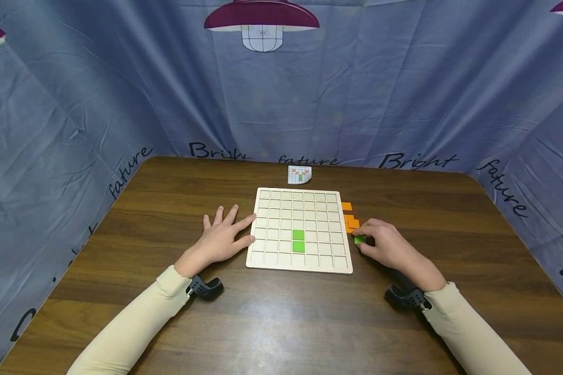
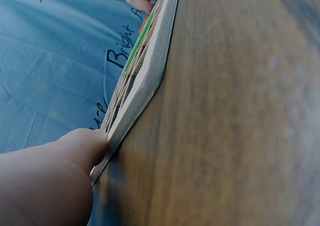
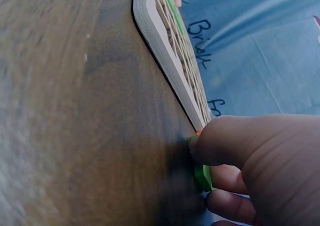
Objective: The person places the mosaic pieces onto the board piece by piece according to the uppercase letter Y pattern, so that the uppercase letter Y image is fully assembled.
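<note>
The left forearm (image 1: 131,323) slants in from the near left, its left hand (image 1: 219,238) palm-down with fingers spread, thumb and index touching the left edge of the board (image 1: 277,213). The right forearm (image 1: 471,328) slants in from the near right; the right hand (image 1: 387,244) points leftward, fingers bent and pinching a green block (image 3: 203,177) just beside the board's right edge, near orange blocks (image 1: 352,224). Two green tiles (image 1: 298,247) sit in neighbouring squares on the board, which lies flat on the surface (image 1: 281,317).

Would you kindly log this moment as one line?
left hand: touches board, left edge | right hand: pinches green tile | on board: two green tiles | right of board: orange tiles
</note>
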Available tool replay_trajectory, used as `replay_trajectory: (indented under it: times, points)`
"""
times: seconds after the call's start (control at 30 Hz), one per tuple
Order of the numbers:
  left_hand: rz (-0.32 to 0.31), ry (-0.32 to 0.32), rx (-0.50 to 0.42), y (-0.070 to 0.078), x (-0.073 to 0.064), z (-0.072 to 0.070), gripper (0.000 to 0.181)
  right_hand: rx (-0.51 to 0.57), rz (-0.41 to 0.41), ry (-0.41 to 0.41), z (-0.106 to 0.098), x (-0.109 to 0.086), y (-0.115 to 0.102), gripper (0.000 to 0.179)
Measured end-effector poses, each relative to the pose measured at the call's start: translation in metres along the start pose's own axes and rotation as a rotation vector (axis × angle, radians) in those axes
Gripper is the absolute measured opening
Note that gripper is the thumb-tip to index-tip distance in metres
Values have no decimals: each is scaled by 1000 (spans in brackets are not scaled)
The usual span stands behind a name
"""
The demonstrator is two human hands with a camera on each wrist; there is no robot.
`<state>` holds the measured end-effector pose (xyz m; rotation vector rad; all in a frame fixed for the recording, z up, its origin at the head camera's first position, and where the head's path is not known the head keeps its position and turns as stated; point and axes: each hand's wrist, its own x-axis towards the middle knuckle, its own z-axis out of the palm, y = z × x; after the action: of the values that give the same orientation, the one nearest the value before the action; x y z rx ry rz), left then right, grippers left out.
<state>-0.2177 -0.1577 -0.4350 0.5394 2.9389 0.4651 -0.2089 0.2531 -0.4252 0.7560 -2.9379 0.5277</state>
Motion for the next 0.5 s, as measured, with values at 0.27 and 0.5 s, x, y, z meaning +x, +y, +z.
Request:
replay_trajectory:
  times: [0.27,0.5]
  points:
    - [-4,-2,2,1,0,0,61,-3,19,-19,0,-1,-2,27]
    - [-6,-5,6,0,0,0,61,-5,6,-3,0,0,-2,27]
